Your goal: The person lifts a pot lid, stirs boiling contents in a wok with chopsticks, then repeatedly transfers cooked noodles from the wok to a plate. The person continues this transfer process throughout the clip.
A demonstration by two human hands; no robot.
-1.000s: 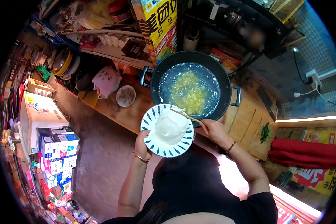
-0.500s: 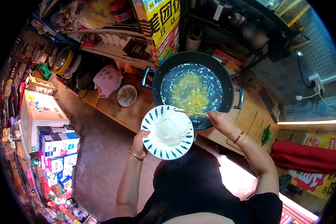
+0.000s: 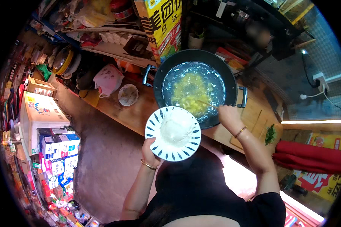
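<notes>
My left hand [image 3: 149, 153] grips the left rim of a white plate [image 3: 193, 142] with dark blue petal marks round its edge. A mound of white powder, flour-like [image 3: 175, 130], lies on the plate. Beyond it stands a large dark wok [image 3: 160, 81] with bubbling liquid, and yellowish pieces [image 3: 191, 90] gather in its middle. The plate overlaps the wok's near rim. Over the wok's right near side my right hand [image 3: 230, 116] is closed round chopsticks [image 3: 206, 103], whose tips reach into the yellowish pieces.
The wok stands on a wooden counter [image 3: 134, 119]. Left of it are a small bowl [image 3: 128, 94] and a white plastic bag [image 3: 108, 80]. Chopped greens [image 3: 270, 135] lie on a cutting board [image 3: 252, 123] at right, near a red cloth [image 3: 310, 157]. Stacked boxes [image 3: 58, 151] stand far left.
The chopsticks have moved from the plate's far edge into the wok among the yellowish pieces. The plate has shifted slightly right, and my right hand has moved a little right and up.
</notes>
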